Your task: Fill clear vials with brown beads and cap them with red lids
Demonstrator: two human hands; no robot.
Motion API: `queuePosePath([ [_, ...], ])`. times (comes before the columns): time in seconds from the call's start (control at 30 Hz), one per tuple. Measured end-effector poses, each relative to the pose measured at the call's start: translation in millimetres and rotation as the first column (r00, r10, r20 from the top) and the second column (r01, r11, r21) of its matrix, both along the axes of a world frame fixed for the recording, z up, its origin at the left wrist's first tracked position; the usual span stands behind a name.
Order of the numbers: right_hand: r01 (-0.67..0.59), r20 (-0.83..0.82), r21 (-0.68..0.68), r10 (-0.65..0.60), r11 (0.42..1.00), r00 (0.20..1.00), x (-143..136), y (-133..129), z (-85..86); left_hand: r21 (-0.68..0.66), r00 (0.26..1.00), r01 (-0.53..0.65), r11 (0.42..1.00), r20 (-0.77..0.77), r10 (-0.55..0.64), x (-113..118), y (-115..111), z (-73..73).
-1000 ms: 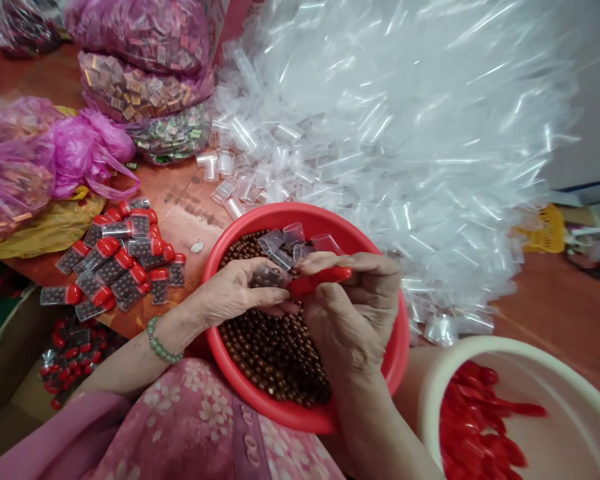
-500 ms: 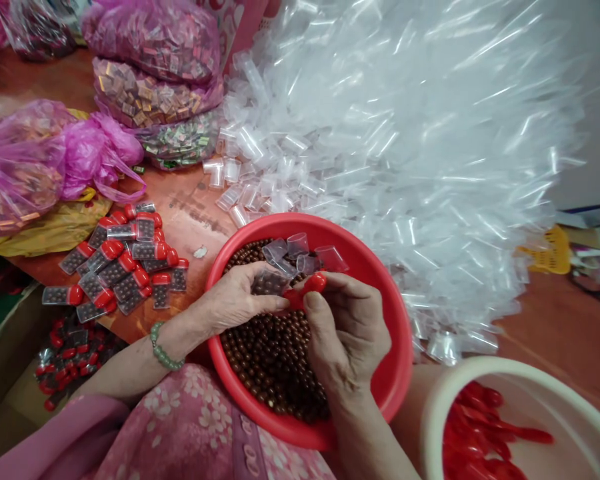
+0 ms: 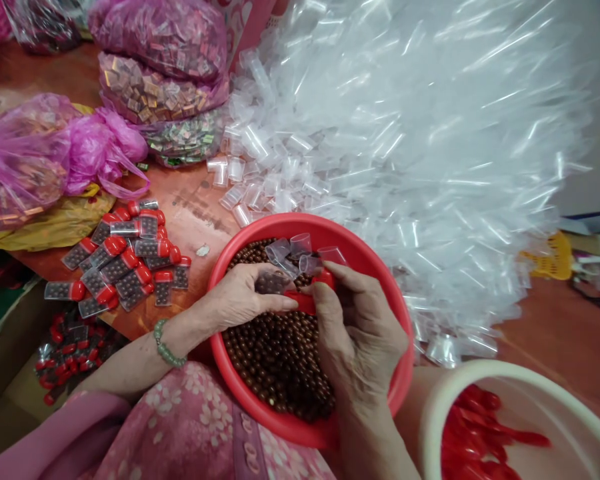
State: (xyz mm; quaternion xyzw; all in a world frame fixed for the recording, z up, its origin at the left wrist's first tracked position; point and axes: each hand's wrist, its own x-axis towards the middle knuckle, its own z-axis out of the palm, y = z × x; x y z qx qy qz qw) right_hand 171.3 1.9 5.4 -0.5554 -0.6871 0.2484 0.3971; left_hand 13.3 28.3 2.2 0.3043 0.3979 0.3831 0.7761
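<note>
My left hand [image 3: 240,297] holds a clear container [image 3: 274,283] filled with brown balls, its open end pointing right. Between thumb and fingers, my right hand [image 3: 363,327] grips a red cap [image 3: 325,280]. Another red part shows between the two hands, at the container's end; whether it is joined to the cap is hidden by the fingers. Both hands are over a red basin [image 3: 307,440] of brown balls [image 3: 280,360]. Several clear tubes [image 3: 300,245] lie on the balls at the back of the basin.
A large heap of clear tubes [image 3: 405,133] lies behind the basin. Filled, red-capped containers [image 3: 123,263] sit at left, above a box [image 3: 17,373] holding more. Pink bags [image 3: 163,40] stand at back left. A white bucket [image 3: 480,370] with red pieces is at lower right.
My right hand has shifted slightly right and turned, with the red cap now more upright and more covered by its fingers. My left hand still holds the filled container.
</note>
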Motion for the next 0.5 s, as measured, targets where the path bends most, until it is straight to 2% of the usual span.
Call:
queuePosePath([
  [0.1, -0.011, 0.068, 0.02, 0.01, 1.0, 0.998, -2.3, -0.7, 7.8, 0.023, 1.0, -0.011, 1.0, -0.01, 0.011, 0.4, 0.1, -0.6],
  [0.33, -0.143, 0.023, -0.177, 0.149, 0.974, 0.989, 9.6, -10.8, 9.1, 0.068, 0.998, 0.016, 0.998, -0.055, -0.012, 2.2, -1.6, -2.2],
  [0.43, -0.174, 0.023, -0.198, 0.182, 0.965, 0.983, 14.6, -11.5, 10.2, 0.072, 0.994, 0.064, 0.995, -0.096, -0.057, 1.6, -1.4, -4.8],
  [0.5, -0.178, -0.014, -0.199, 0.178, 0.964, 0.984, 18.1, -9.3, 11.7, 0.09, 0.995, 0.084, 0.992, -0.062, -0.078, -0.9, -0.8, -6.9],
])
